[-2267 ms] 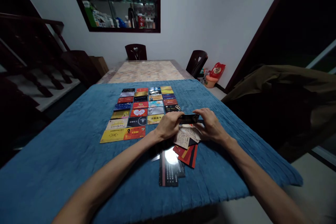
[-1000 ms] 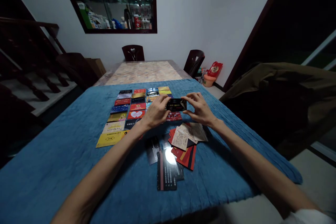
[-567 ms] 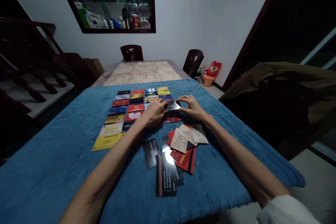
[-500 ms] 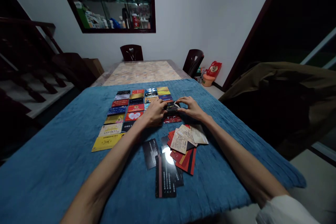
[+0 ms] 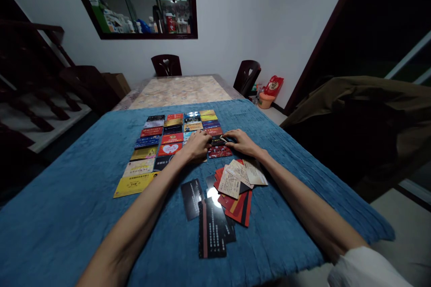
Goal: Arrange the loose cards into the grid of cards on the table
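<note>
A black card (image 5: 218, 141) lies flat, or nearly so, in the rightmost column of cards. My left hand (image 5: 198, 144) has its fingers curled at the card's left edge, and the fingers of my right hand (image 5: 243, 142) close on its right edge. Just nearer to me is a dark red patterned card (image 5: 220, 152); a red card (image 5: 213, 131) sits just beyond. To the left, several colourful cards overlap in columns, among them a red card with a white heart (image 5: 170, 149) and a yellow card (image 5: 133, 185). My left hand and forearm hide some of them.
A loose pile of cards, with a beige card (image 5: 229, 181) on top and black cards (image 5: 212, 228) nearer me, lies between my forearms. The blue cloth (image 5: 77, 179) covers the near table. Chairs (image 5: 247, 77) stand around the far end.
The black card has gone from tilted up between my hands to lying low in the right column. Both hands have lowered with it, and the red card beyond now shows.
</note>
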Available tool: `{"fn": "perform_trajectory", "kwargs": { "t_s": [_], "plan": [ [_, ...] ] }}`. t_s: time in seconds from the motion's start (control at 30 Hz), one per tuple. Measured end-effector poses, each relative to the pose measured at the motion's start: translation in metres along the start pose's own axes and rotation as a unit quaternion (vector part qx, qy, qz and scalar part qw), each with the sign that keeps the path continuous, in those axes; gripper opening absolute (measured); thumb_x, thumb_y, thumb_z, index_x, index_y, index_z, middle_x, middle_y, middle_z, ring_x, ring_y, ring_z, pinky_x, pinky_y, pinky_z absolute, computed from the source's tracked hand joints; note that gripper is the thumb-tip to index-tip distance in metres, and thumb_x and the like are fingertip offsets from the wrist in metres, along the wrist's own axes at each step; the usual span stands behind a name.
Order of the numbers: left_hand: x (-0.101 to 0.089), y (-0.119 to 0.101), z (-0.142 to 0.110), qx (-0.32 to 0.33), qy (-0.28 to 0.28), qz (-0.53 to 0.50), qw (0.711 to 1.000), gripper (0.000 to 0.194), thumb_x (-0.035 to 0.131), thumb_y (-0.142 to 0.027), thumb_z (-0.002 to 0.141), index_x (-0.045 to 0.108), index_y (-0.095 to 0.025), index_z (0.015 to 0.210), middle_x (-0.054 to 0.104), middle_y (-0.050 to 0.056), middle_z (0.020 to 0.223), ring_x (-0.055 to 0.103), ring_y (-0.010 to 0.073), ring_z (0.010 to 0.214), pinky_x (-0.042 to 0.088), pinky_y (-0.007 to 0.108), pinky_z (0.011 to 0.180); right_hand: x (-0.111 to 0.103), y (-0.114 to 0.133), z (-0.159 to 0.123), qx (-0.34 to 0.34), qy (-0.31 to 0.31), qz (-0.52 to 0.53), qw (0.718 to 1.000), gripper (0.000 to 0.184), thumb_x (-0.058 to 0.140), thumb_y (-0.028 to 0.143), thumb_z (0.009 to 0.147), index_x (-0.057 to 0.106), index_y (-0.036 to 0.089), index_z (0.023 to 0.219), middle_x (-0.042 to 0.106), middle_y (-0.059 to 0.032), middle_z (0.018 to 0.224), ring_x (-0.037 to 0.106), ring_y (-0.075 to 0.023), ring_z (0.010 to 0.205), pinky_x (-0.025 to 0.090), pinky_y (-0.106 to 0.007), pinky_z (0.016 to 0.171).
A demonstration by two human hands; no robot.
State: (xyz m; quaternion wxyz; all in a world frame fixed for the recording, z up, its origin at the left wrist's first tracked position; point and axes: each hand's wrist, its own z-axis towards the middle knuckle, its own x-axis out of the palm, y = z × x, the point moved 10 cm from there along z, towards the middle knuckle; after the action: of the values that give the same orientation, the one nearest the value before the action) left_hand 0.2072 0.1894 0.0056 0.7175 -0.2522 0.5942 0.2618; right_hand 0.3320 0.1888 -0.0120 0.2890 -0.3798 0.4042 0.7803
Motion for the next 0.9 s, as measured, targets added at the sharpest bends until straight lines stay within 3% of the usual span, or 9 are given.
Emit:
{"fn": "perform_trajectory", "kwargs": {
  "t_s": [0.9],
  "plan": [
    [0.0056,-0.0007,-0.0026,0.001,0.002,0.020,1.000,0.029,0.047,-0.021,0.095,0.070,-0.018,0.111,0.062,0.013,0.115,0.053,0.0279,0.107,0.046,0.041,0.090,0.0023,-0.0048,-0.0018,0.022,-0.020,0.011,1.000,0.022,0.065,0.022,0.086,0.076,0.019,0.104,0.075,-0.0094,0.111,0.066,-0.0251,0.103,0.044,-0.038,0.095]
  ]
}}
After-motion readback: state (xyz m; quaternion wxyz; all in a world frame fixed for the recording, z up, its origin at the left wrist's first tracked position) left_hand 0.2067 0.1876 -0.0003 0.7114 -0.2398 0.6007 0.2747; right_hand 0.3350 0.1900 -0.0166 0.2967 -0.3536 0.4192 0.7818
